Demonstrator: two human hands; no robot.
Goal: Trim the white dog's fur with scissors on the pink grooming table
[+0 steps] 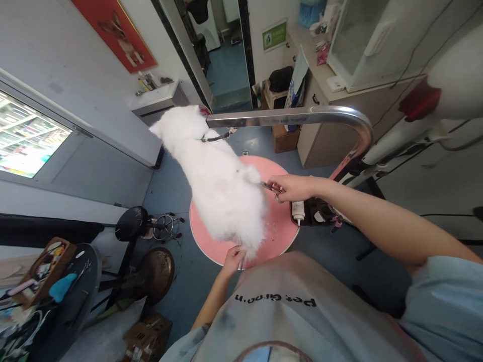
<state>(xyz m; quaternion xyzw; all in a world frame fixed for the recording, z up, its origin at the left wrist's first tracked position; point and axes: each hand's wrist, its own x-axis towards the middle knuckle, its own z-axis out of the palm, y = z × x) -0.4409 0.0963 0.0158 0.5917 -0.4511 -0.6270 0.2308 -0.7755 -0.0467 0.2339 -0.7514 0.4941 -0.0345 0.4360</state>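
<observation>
A fluffy white dog [222,176] stands on a round pink grooming table [277,226], its head toward the upper left. A dark strap [216,138] around its neck is linked to the metal bar overhead. My right hand [292,187] is closed on a pair of scissors [268,186], whose blades point left and touch or nearly touch the fur on the dog's right side. Low at the rear, my left hand [232,260] has its fingers pinched at the edge of a fluffy tuft. A thin purplish sliver shows by those fingers, too small to name.
A curved metal grooming arm [294,116] crosses above the table. Beside the table's right edge, a black tray [315,213] holds a white nozzle bottle [298,211]. Stools [132,223] and a dark side table [85,281] with tools stand left. A cabinet [328,136] is at the back right.
</observation>
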